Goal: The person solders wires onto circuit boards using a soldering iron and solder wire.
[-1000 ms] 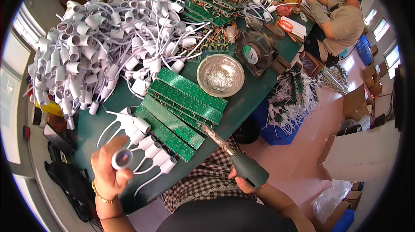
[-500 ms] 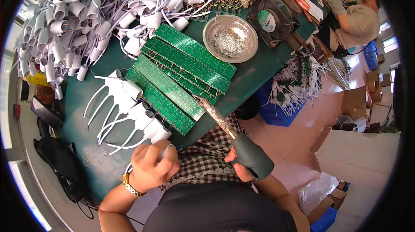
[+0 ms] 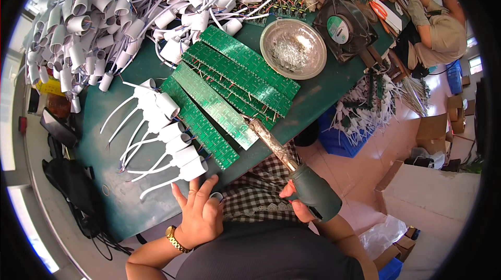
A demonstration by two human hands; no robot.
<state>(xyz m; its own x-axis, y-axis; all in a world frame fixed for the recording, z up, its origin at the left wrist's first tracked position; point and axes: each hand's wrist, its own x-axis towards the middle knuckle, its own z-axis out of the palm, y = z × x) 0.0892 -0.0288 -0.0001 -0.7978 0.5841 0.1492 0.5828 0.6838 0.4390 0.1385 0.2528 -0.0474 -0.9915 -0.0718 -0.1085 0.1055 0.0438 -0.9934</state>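
Note:
My left hand (image 3: 201,215), with a gold watch at its wrist, has its fingers spread at the near end of a row of white lamp holders (image 3: 192,169). Its fingertips are right beside the closest holder. A small round rim shows by its fingers; I cannot tell what it belongs to. Partly hidden behind the dark green handle, my right hand (image 3: 298,206) grips a soldering iron (image 3: 315,194). The iron's worn metal shaft slants up to the left, and its tip is over the edge of the green circuit boards (image 3: 219,105), which lie in overlapping strips.
A heap of white lamp holders with cables (image 3: 99,24) covers the far left. A metal bowl of solder bits (image 3: 293,49) and a black fan (image 3: 344,27) stand beyond the boards. Right of the table is a blue crate (image 3: 342,142); a co-worker (image 3: 438,35) sits at the far right.
My left hand has opened, leaving a lamp holder at the near end of the row with its cable pointing left. My right hand still holds the iron. The whole view has shifted slightly.

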